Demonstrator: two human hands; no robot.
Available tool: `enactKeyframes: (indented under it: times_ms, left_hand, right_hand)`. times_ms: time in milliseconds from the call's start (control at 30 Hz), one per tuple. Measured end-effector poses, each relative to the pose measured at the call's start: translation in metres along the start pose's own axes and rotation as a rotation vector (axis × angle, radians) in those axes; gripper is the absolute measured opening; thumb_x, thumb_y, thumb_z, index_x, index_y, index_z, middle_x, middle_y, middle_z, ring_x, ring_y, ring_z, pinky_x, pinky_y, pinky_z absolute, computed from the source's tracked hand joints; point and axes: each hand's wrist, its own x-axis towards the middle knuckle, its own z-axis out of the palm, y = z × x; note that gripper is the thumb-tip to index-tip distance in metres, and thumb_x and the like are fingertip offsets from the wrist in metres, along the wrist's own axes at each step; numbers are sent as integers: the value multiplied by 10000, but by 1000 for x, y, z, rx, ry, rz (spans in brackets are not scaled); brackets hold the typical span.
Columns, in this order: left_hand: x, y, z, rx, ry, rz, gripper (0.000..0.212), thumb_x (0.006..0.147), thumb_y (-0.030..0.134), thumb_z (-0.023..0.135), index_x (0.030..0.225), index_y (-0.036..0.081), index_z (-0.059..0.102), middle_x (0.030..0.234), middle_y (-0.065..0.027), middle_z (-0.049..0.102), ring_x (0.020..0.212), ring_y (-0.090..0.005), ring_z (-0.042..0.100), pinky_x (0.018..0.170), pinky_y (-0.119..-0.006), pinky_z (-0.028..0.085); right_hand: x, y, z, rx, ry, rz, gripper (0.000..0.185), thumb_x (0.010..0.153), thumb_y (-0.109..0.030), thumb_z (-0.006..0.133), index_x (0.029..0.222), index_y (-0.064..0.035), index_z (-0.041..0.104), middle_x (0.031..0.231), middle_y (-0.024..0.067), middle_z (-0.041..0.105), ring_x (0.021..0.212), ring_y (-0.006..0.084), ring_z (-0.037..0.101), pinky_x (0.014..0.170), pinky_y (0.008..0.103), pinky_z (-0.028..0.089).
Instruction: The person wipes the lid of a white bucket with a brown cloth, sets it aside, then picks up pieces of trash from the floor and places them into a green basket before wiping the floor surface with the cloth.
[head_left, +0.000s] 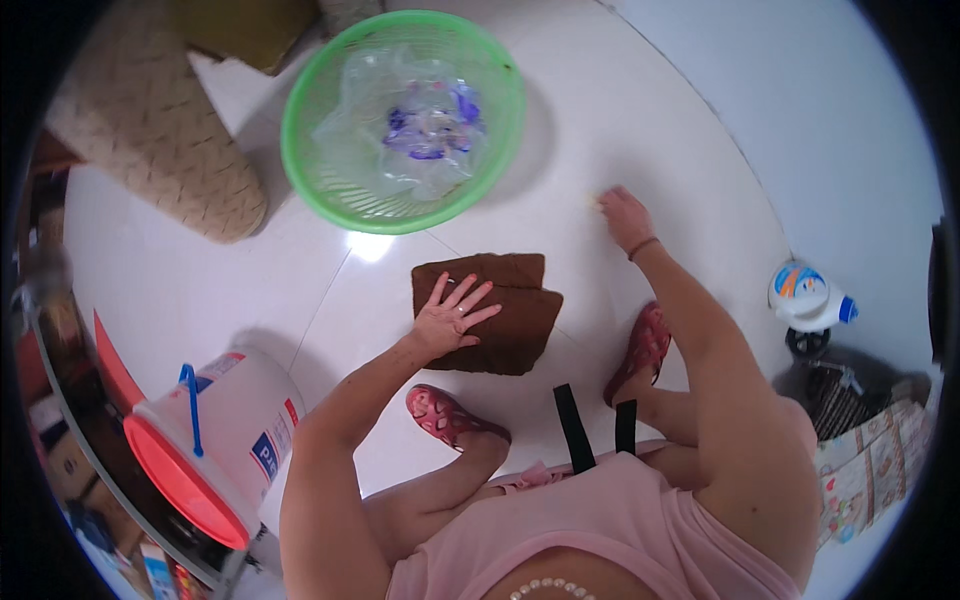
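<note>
A folded dark brown cloth (517, 330) lies on the pale tiled floor in front of me. My left hand (444, 321) rests on its left part, palm down with the fingers spread; a ring shows on one finger. Off to the right, my right hand (628, 219) is low over the floor, apart from the cloth, with its fingers bent downward. Something small and pale yellowish (594, 201) shows at those fingertips, too blurred to name. Whether the right hand grips it cannot be told.
Beyond the cloth stands a green plastic basket (294, 161) with clear and purple plastic wrapping (431, 124) inside. A white bucket with a red lid (184, 480) is at left, near a patterned roll (195, 165). A white detergent bottle (806, 296) stands by the right wall.
</note>
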Motion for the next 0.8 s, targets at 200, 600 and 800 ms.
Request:
enactKeyframes:
  times_ms: [200, 600, 800]
  left_hand:
    - [2, 2, -19, -282, -6, -80, 745, 700, 395, 639, 1322, 211, 273, 1355, -54, 286, 1273, -262, 214, 1033, -500, 111]
    - [-14, -31, -154, -1727, 945, -682, 984, 769, 358, 619, 1340, 113, -145, 1363, -188, 155, 984, -248, 521, 754, -354, 480]
    - [-5, -40, -172, -1857, 826, -869, 937, 782, 279, 595, 1335, 102, -139, 1281, -222, 298, 764, -232, 597, 572, -314, 535]
  right_hand:
    - [32, 64, -19, 182, 315, 765, 112, 744, -128, 559, 826, -57, 585, 786, 103, 606, 743, 227, 581, 697, 317, 450]
    - [105, -214, -147, 701, 263, -392, 228, 791, 4, 528, 1012, -27, 570, 861, 34, 584, 665, 102, 501, 602, 215, 420]
    - [76, -251, -123, 343, 50, -420, 300, 769, 20, 541, 1055, -67, 568, 941, 55, 568, 715, 125, 525, 619, 215, 425]
